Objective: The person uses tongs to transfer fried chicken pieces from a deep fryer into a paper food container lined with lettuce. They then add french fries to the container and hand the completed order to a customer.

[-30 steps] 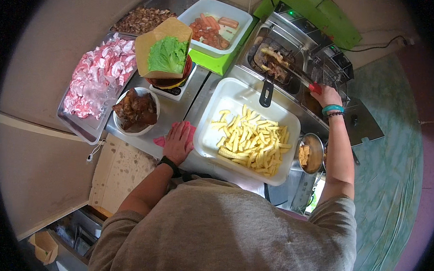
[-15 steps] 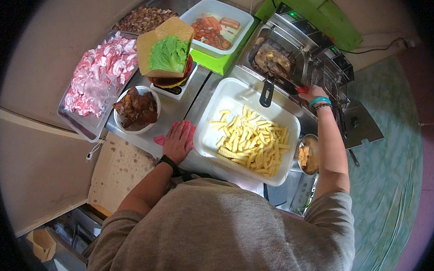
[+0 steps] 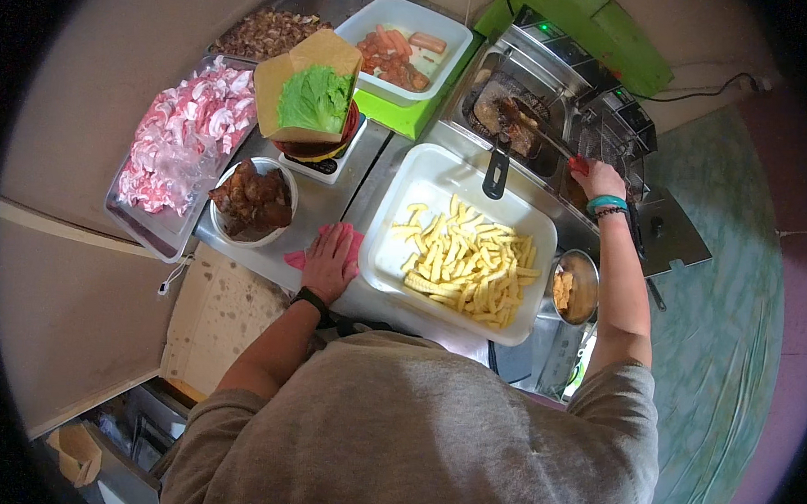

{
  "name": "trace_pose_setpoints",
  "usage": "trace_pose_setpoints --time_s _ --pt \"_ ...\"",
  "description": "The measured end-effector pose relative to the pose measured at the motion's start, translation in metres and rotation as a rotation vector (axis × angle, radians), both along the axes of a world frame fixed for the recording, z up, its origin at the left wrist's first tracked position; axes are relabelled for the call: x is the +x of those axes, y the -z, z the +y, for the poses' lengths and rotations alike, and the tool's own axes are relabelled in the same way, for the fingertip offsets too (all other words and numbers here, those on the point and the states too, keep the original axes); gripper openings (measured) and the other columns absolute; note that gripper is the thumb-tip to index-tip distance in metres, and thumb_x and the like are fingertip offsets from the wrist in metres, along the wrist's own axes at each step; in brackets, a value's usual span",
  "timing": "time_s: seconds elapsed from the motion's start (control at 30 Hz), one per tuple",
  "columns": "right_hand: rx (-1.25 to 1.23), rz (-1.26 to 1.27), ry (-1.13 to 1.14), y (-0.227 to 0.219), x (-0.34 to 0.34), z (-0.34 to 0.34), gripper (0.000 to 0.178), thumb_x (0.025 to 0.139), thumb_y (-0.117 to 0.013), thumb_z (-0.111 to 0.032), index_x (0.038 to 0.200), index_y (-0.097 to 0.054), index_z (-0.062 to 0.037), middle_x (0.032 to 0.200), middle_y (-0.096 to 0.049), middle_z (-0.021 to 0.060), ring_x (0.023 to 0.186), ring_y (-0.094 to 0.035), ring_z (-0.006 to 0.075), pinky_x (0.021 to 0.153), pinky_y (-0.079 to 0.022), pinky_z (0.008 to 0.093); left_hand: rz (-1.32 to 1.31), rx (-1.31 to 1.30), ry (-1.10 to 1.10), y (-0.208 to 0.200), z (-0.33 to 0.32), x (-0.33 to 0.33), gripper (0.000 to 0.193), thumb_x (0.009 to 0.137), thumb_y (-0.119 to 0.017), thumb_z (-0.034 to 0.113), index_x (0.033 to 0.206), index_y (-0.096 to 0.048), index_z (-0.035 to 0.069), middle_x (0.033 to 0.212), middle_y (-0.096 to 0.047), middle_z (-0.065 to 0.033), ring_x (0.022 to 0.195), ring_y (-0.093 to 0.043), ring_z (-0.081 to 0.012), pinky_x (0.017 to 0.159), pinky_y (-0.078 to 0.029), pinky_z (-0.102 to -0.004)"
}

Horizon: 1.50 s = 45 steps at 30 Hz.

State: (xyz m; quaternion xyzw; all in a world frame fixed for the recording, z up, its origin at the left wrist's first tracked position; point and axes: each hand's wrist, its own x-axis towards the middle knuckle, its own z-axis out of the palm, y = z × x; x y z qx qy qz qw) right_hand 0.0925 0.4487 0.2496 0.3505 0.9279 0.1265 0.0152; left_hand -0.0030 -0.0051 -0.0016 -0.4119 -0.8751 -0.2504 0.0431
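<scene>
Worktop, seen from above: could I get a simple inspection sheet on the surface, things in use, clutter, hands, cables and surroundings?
Surface: metal worktop, a dark seam crossing it.
Things in use: tongs reaching into the fryer basket, among browned food; pink cloth on the worktop.
Clutter: fries tub, bowl of brown meat, meat tray, sausage tub, paper box with lettuce.
Hands: left hand flat on the cloth; right hand gripping the tongs.
Cables: black cable along the back wall; white cable hanging by the meat tray.
Surroundings: green marbled surface at right.
</scene>
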Motion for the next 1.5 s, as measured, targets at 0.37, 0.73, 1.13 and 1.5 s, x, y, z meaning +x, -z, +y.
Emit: trace_pose_setpoints --time_s 0.37,0.73,1.13,1.5 --pt "-0.043 0.042 0.065 0.022 0.005 0.01 0.04 0.076 -0.062 -0.043 0.105 -0.062 -0.0143 0.093 -0.064 0.0165 0.088 -0.061 0.0327 0.076 -0.049 0.042 -0.024 -0.023 0.01 -0.001 -0.002 -0.001 0.061 0.078 -0.055 0.029 0.131 -0.037 0.006 0.138 -0.033 -0.0152 0.129 -0.029 -0.0303 0.106 -0.024 -0.045" --pt "-0.218 0.2 0.03 0.047 0.014 0.028 0.046 0.077 -0.063 -0.043 0.109 -0.06 -0.0096 0.094 -0.064 0.019 0.091 -0.06 0.0348 0.079 -0.047 0.0413 -0.018 -0.041 0.008 -0.002 0.0 -0.001 0.058 0.08 -0.053 0.028 0.131 -0.037 0.006 0.139 -0.031 -0.015 0.129 -0.028 -0.0303 0.106 -0.024 -0.0443" --pt "-0.267 0.102 0.085 0.054 0.006 0.025 0.052 0.074 -0.064 -0.05 0.099 -0.064 -0.0039 0.093 -0.062 0.023 0.092 -0.059 0.0361 0.079 -0.047 0.0421 -0.002 -0.04 0.03 0.007 0.0 -0.003 0.057 0.079 -0.054 0.027 0.13 -0.039 0.006 0.139 -0.031 -0.0147 0.13 -0.027 -0.0302 0.107 -0.021 -0.0431" --pt "-0.172 -0.192 0.025 0.059 -0.073 0.031 0.054 0.069 -0.066 -0.051 0.093 -0.066 -0.002 0.097 -0.064 0.0183 0.094 -0.06 0.0326 0.081 -0.048 0.0381 -0.01 -0.002 -0.002 -0.006 0.002 -0.001 0.047 0.085 -0.047 0.025 0.13 -0.042 0.012 0.135 -0.037 -0.0154 0.125 -0.035 -0.0366 0.102 -0.028 -0.0487"
